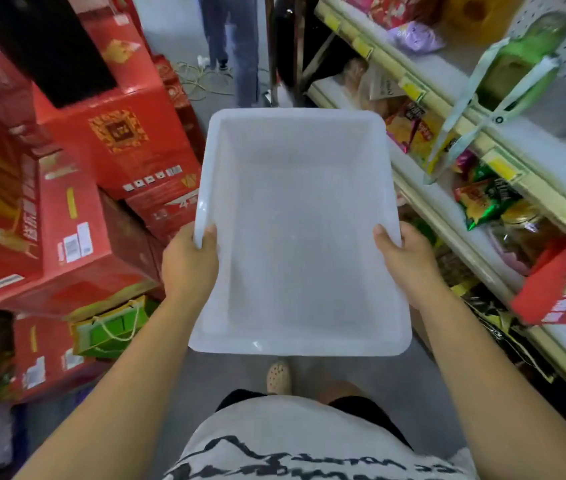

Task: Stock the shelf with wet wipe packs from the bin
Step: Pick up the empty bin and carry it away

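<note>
A translucent white plastic bin (pixel 295 220) is held in the air in front of me, over the aisle floor. Nothing lies inside it. My left hand (pixel 188 265) grips its left rim, thumb over the edge. My right hand (pixel 408 258) grips the right rim the same way. The shelf (pixel 503 157) runs along the right side with snack bags on its lower tiers. A purple pack (pixel 416 36) lies on the upper shelf board at the far end.
Red gift cartons (pixel 77 174) are stacked high on the left, with a green gift bag (pixel 111 327) below them. A person's legs (pixel 229 39) stand down the aisle beside a yellow cable. A green tote (pixel 517 64) hangs on the shelf.
</note>
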`<action>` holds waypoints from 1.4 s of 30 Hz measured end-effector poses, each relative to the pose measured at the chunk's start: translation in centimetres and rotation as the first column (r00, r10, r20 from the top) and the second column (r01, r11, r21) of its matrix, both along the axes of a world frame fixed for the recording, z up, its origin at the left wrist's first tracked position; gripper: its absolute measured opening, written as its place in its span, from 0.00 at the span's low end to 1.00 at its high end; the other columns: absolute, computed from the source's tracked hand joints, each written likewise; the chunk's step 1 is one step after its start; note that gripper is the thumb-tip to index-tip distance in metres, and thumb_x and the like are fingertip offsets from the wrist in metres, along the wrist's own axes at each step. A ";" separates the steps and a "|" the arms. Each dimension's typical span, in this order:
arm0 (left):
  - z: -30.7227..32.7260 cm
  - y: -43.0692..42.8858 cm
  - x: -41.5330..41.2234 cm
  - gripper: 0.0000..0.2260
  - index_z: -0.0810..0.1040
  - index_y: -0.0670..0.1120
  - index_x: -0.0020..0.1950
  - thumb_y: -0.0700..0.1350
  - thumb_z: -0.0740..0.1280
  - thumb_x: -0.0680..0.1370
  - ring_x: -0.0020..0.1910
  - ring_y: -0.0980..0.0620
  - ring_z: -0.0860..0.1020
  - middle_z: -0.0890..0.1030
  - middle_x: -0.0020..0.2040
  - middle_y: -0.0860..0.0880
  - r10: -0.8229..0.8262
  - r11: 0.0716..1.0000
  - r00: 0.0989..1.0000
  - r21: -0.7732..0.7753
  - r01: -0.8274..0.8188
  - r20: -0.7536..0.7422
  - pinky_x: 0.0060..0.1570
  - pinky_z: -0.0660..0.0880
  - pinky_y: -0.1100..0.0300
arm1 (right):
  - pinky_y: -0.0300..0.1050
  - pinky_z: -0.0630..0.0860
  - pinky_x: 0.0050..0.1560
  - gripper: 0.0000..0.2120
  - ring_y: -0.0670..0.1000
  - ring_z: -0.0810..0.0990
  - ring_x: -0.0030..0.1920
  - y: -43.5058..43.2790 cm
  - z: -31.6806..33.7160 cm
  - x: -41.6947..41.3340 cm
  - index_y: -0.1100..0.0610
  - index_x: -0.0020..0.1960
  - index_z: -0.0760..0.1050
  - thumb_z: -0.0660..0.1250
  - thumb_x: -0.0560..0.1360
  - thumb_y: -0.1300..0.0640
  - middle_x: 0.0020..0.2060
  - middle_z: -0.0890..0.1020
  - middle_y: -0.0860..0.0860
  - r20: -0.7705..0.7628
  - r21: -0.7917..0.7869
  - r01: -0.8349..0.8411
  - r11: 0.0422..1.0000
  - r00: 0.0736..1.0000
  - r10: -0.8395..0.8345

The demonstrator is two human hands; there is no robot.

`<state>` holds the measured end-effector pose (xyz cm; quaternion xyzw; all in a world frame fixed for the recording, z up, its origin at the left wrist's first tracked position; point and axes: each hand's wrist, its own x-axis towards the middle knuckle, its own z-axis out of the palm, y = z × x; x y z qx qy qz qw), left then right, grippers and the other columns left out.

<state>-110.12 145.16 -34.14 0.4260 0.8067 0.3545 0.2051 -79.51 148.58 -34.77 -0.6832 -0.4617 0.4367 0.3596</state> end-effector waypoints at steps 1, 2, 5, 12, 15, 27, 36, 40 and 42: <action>0.3 2.2 -0.2 0.14 0.80 0.44 0.53 0.53 0.61 0.83 0.44 0.46 0.76 0.78 0.44 0.50 -0.014 1.000 1.000 0.010 0.014 -0.016 0.44 0.70 0.54 | 0.55 0.80 0.58 0.11 0.51 0.83 0.52 1.8 0.1 -0.2 0.52 0.60 0.78 0.64 0.81 0.48 0.51 0.84 0.49 -0.001 0.000 0.016 1.000 1.000 -0.016; 0.4 4.3 -0.4 0.14 0.80 0.44 0.53 0.53 0.61 0.83 0.44 0.46 0.76 0.78 0.44 0.51 -0.021 1.000 1.000 0.018 0.021 -0.014 0.44 0.70 0.54 | 0.54 0.80 0.58 0.12 0.51 0.83 0.52 3.5 0.2 -0.4 0.53 0.60 0.78 0.64 0.82 0.48 0.51 0.84 0.49 -0.009 -0.001 0.026 1.000 1.000 -0.026; 0.5 10.1 -0.5 0.13 0.79 0.45 0.52 0.53 0.61 0.83 0.44 0.46 0.77 0.79 0.42 0.51 -0.034 0.999 0.999 0.018 0.034 0.001 0.45 0.70 0.54 | 0.49 0.79 0.54 0.13 0.49 0.83 0.52 8.7 -0.1 -0.4 0.51 0.63 0.77 0.64 0.82 0.48 0.52 0.84 0.47 -0.026 -0.004 0.040 0.999 0.999 -0.040; -1.4 23.7 -0.4 0.15 0.79 0.42 0.53 0.53 0.61 0.83 0.46 0.44 0.76 0.80 0.46 0.47 0.060 0.998 0.998 -0.015 -0.061 -0.031 0.44 0.67 0.54 | 0.51 0.78 0.58 0.19 0.50 0.81 0.57 25.2 -2.5 -0.4 0.50 0.66 0.76 0.63 0.80 0.42 0.56 0.83 0.45 0.039 -0.015 -0.083 0.996 0.996 0.083; -1.7 30.0 0.3 0.15 0.78 0.43 0.52 0.53 0.61 0.83 0.45 0.45 0.75 0.78 0.42 0.51 0.147 0.988 0.989 -0.036 -0.148 -0.009 0.43 0.66 0.55 | 0.52 0.78 0.59 0.20 0.52 0.81 0.57 33.5 -2.8 -0.5 0.51 0.68 0.73 0.64 0.80 0.43 0.59 0.81 0.47 0.039 -0.027 -0.116 0.993 0.992 0.117; -0.5 48.3 -1.4 0.14 0.78 0.45 0.48 0.53 0.61 0.83 0.42 0.43 0.76 0.79 0.40 0.49 0.417 0.908 0.909 -0.034 -0.417 0.011 0.43 0.68 0.55 | 0.37 0.75 0.41 0.09 0.41 0.82 0.47 59.2 0.1 -4.8 0.48 0.57 0.76 0.68 0.79 0.46 0.50 0.83 0.40 -0.028 -0.064 -0.381 0.922 0.924 0.380; 0.2 64.9 -11.1 0.16 0.78 0.42 0.55 0.53 0.60 0.83 0.44 0.43 0.78 0.79 0.45 0.47 0.468 0.883 0.883 -0.008 -0.469 -0.029 0.45 0.72 0.53 | 0.36 0.72 0.39 0.10 0.45 0.80 0.48 75.4 -0.6 -15.2 0.50 0.62 0.74 0.66 0.81 0.53 0.49 0.80 0.43 0.040 -0.026 -0.428 0.903 0.902 0.429; 1.9 72.6 -17.4 0.16 0.78 0.41 0.54 0.53 0.60 0.83 0.46 0.40 0.78 0.80 0.46 0.44 0.485 0.874 0.874 0.002 -0.485 -0.044 0.44 0.70 0.53 | 0.38 0.72 0.37 0.07 0.44 0.79 0.46 83.4 0.9 -21.9 0.49 0.58 0.75 0.64 0.81 0.56 0.45 0.79 0.40 0.032 -0.003 -0.407 0.913 0.913 0.407; 2.7 75.7 -20.3 0.17 0.78 0.39 0.56 0.53 0.60 0.83 0.50 0.39 0.79 0.81 0.49 0.41 0.487 0.873 0.872 0.010 -0.487 -0.053 0.46 0.71 0.52 | 0.39 0.72 0.38 0.08 0.46 0.80 0.46 87.1 1.7 -25.0 0.51 0.58 0.75 0.64 0.80 0.56 0.46 0.80 0.42 0.026 -0.002 -0.420 0.908 0.907 0.420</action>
